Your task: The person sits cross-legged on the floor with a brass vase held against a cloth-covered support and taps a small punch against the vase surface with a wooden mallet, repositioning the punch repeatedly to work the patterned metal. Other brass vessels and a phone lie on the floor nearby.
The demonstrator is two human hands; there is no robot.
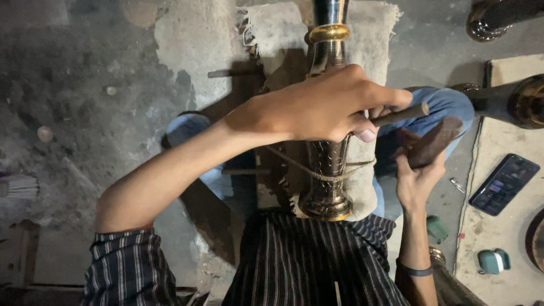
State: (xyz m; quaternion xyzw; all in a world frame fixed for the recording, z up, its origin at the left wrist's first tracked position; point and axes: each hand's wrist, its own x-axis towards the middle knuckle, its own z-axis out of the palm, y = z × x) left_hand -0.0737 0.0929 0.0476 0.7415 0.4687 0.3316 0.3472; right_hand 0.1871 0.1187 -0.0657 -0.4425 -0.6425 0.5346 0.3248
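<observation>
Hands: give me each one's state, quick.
Left hand: closed around a thin metal rod over the brass vase.
Right hand: holding a dark wooden mallet.

Bare concrete floor (85,85) left open; right crowded (phone (504,184), brass vessels (527,102)) beside raised mallet (430,144).

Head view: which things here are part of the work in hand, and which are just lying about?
In use: left hand gripping a thin tool against the brass vase; right hand holding a dark mallet; rope across the vase.

Lying about: phone, green case, other brass pieces.
</observation>
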